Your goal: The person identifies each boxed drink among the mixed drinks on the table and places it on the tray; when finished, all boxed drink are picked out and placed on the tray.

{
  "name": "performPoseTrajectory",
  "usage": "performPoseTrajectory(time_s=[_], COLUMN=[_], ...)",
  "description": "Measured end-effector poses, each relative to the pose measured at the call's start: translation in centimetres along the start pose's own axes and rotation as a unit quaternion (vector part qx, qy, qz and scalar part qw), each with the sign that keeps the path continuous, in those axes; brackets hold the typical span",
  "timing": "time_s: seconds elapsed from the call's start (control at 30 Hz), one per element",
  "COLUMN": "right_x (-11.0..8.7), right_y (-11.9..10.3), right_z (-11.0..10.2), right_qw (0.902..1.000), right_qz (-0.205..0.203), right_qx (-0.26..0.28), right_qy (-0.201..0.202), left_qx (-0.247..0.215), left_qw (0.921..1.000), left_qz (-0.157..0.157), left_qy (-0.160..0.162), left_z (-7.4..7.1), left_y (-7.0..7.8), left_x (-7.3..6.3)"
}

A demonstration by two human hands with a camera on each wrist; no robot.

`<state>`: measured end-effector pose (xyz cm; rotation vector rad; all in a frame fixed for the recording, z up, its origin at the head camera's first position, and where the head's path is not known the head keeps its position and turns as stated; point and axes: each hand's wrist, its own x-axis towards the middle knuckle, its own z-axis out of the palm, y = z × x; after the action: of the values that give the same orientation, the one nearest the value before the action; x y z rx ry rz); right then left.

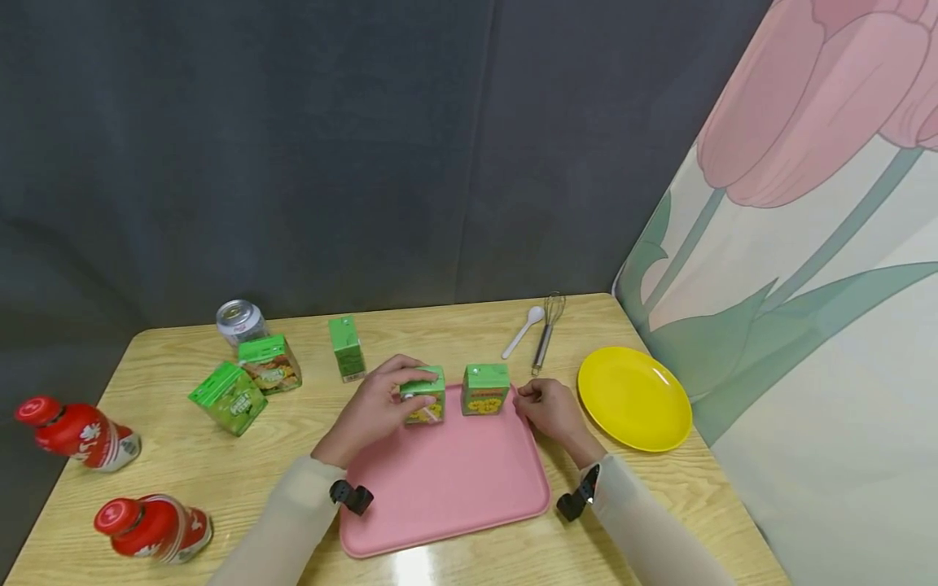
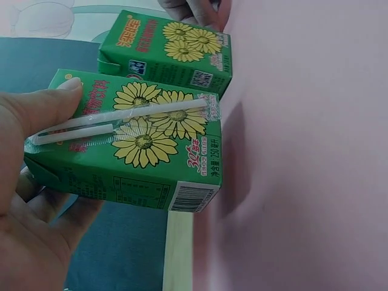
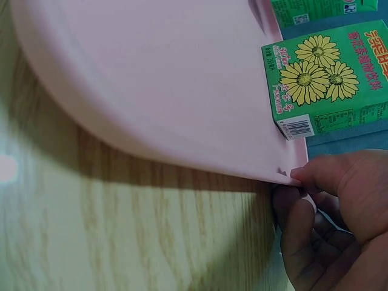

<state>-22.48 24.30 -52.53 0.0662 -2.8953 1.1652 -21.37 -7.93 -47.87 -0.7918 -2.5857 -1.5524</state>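
Observation:
My left hand [image 1: 375, 404] grips a green drink carton [image 2: 151, 173] with yellow flowers on its front, thumb on the printed face and fingers behind. A wrapped straw [image 2: 151, 110] runs along that face. The carton is upright at the far edge of the pink tray [image 1: 447, 488]. To its right a matching carton [image 1: 485, 392] stands at the tray's far right. My right hand [image 1: 554, 413] pinches the tray's rim near the far right corner, as the right wrist view shows, with the thumb on top and the fingers curled beneath.
Left of the tray are another green carton [image 1: 347, 348], two green packets [image 1: 271, 365], a silver can [image 1: 242, 321] and two red bottles [image 1: 157, 527]. A white spoon [image 1: 523, 332], a whisk [image 1: 545, 338] and a yellow plate [image 1: 634, 399] lie to the right.

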Motion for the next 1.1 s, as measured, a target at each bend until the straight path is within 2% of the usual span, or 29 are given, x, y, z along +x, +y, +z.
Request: performPoseTrajectory(time_s=[0.3,0.8,1.1], right_x=[0.0,0.0,0.1], right_y=[0.1,0.1,0.1], right_z=[0.1,0.0,0.0], right_qw=[1.0,1.0,1.0], right_qz=[0.002,-0.001,-0.001], right_qx=[-0.003,-0.001,0.007], right_qy=[-0.001,-0.002,-0.004], left_qx=[0.007,0.003,0.007], left_qw=[1.0,0.9998,0.9997], left_qz=[-0.001,0.021,0.024], left_qy=[-0.001,0.004,-0.008], left_z=[0.4,1.2,0.8], left_y=[-0.1,-0.9,-0.7], left_x=[0.0,-0.3,-0.4])
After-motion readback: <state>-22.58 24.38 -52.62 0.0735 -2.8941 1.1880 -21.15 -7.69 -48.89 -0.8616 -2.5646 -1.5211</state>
